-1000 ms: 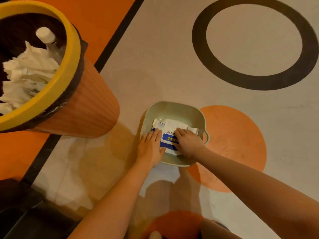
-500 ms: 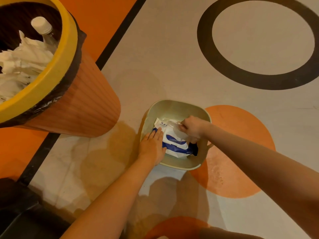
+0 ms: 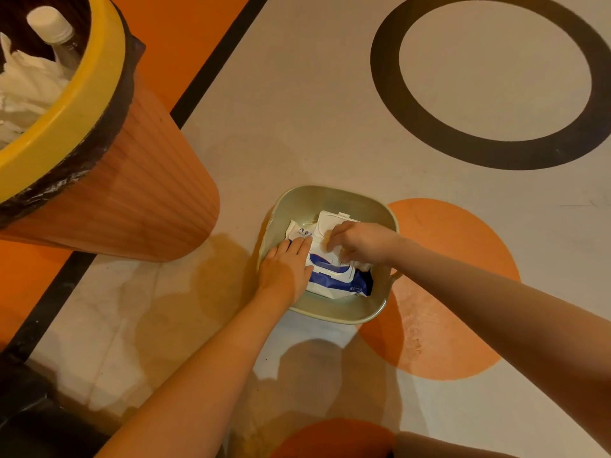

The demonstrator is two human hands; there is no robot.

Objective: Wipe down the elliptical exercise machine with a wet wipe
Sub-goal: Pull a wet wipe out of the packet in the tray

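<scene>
- The right grip (image 3: 355,242) is curled over the opening of the wet wipe pack (image 3: 334,279), fingertips pinched together at the white wipe (image 3: 358,264) showing there; whether they have actually caught it is hard to tell.
- The left grip (image 3: 286,264) lies flat, fingers straight, pressing down on the pack's left end.
- The pack, white with blue markings, lies inside a pale green plastic basin (image 3: 330,310); its white flip lid (image 3: 334,223) stands open toward the basin's far side.
- The basin sits on the floor (image 3: 297,110), partly over an orange painted circle (image 3: 456,292).
- A black painted ring (image 3: 390,94) marks the floor farther off.
- To the left stands an orange ribbed trash bin (image 3: 139,193) with a yellow rim and black liner, holding crumpled white paper (image 3: 23,90) and a capped bottle (image 3: 53,28).
</scene>
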